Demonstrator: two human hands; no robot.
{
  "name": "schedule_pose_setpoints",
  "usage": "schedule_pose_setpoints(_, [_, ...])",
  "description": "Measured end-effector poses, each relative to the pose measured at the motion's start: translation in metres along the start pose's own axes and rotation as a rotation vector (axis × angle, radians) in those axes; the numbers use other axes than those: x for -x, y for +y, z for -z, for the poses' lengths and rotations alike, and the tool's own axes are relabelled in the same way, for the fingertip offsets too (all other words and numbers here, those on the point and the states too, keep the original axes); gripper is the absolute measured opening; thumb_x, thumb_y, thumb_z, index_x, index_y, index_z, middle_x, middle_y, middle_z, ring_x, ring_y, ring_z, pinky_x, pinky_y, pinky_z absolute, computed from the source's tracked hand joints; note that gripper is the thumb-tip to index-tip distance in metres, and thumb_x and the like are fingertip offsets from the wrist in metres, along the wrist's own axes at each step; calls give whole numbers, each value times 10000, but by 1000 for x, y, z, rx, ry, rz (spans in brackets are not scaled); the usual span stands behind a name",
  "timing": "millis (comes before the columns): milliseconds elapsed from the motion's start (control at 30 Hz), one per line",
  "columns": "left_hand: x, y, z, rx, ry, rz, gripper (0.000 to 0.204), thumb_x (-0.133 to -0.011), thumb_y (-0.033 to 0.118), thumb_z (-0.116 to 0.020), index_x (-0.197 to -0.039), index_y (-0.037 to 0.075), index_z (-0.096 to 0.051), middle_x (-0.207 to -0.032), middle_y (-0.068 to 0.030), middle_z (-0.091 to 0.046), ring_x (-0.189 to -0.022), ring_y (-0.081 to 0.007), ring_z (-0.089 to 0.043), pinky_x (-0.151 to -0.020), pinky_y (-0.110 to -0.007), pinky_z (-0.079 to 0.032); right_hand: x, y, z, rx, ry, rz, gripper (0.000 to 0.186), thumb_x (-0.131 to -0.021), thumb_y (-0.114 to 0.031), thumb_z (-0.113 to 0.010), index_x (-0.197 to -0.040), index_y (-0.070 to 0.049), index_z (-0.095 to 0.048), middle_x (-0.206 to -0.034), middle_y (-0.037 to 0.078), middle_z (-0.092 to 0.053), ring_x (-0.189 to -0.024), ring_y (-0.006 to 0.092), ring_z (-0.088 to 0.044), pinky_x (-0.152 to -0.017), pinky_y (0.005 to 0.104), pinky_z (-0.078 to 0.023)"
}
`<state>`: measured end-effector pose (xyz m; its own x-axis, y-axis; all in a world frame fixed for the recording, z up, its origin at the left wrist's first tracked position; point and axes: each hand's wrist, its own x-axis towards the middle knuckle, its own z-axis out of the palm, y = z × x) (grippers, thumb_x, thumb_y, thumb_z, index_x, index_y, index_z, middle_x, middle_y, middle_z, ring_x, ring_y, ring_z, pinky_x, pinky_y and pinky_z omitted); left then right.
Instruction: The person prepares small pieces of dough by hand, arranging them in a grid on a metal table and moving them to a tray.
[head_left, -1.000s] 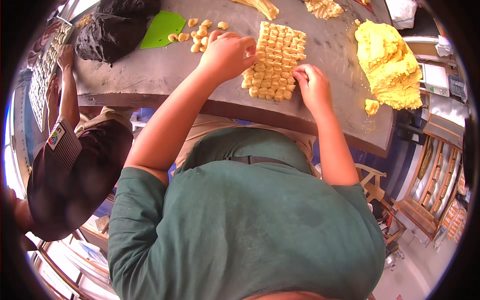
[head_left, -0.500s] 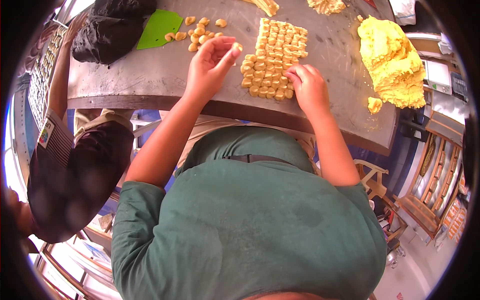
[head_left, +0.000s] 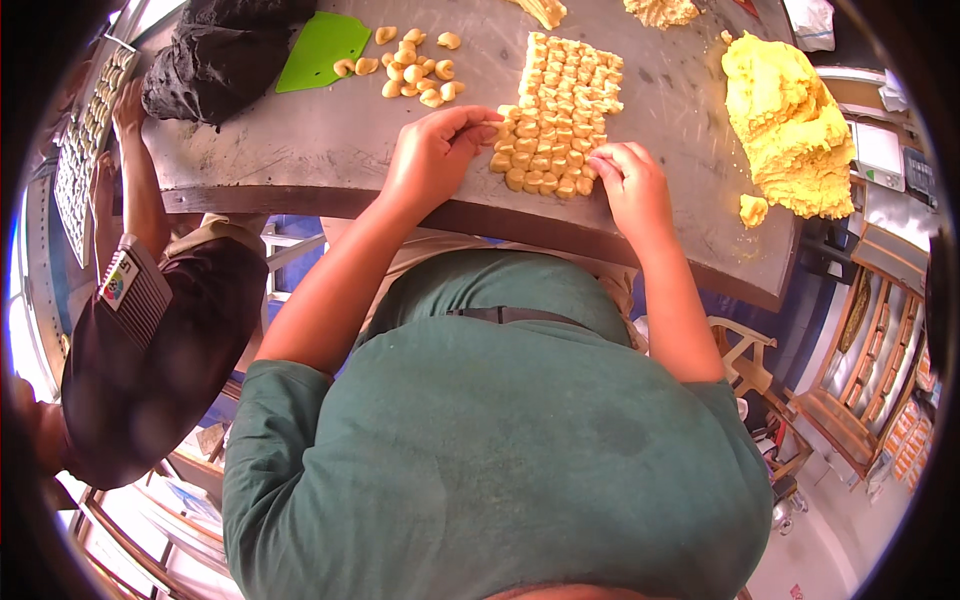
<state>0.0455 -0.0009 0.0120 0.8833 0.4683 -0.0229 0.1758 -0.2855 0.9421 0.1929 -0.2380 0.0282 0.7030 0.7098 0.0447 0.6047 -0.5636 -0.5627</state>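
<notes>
A block of small tan dough pieces, set close together in rows, lies on the metal table in front of me. At its left edge my left hand has its thumb and index finger closed on a dough piece. Against the block's lower right edge rests my right hand, its fingertips pinched together; what is between them, if anything, is hidden. Further left, a loose heap of rounded dough pieces lies apart from the block.
A green scraper and a large black dough-like mass lie on the left. Crumbly yellow dough covers the right end of the table, with a small lump beside it. A co-worker's arm reaches toward a filled tray.
My left hand has come down and right from above the table to the block's left edge. My right hand has shifted slightly along the block's right side. The co-worker's arm has moved.
</notes>
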Motion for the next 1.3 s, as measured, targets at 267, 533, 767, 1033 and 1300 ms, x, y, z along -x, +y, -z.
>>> schedule_pose_setpoints(267, [0, 7, -1, 14, 136, -156, 245, -959, 135, -685, -1190, 55, -685, -938, -73, -729, -826, -149, -702, -739, -270, -573, 15, -6, 9, -114, 69, -13, 208, -916, -155, -713, -1090, -49, -671, -931, 130, -672, -873, 320, -668, -766, 391, -539])
schedule_pose_setpoints(533, [-1, 5, -1, 189, 54, -47, 205, -1010, 103, -610, -1191, 28, -671, -1079, -100, -717, -905, -113, -696, -786, -269, -574, 23, -9, -1, -39, 67, 44, 150, -925, -163, -704, -993, -34, -668, -946, 136, -675, -862, 320, -667, -738, 407, -537])
schedule_pose_setpoints(767, [-2, -3, -8, 326, 163, -177, 153, -999, 34, -599, -1144, 8, -640, -1257, -99, -673, -1057, -136, -683, -849, -275, -563, 40, -18, 2, -109, 102, 54, 127, -903, -129, -731, -983, -44, -681, -921, 126, -680, -831, 309, -671, -726, 393, -542])
schedule_pose_setpoints(1033, [-2, 0, -2, 364, 45, 4, 247, -980, 27, -637, -1224, 25, -596, -1237, -91, -668, -1027, -154, -704, -851, -254, -550, 43, -5, -14, -32, 151, 157, 146, -892, -134, -749, -1011, -57, -711, -928, 122, -673, -819, 289, -663, -719, 377, -538])
schedule_pose_setpoints(1300, [-9, -4, 0, -47, 193, -228, 280, -941, 5, -640, -1198, 110, -678, -1421, -155, -549, -1308, -289, -536, -1039, -427, -468, 2, 3, 18, -166, 172, -68, 168, -947, -154, -683, -1078, -52, -712, -972, 138, -712, -865, 288, -687, -773, 372, -536])
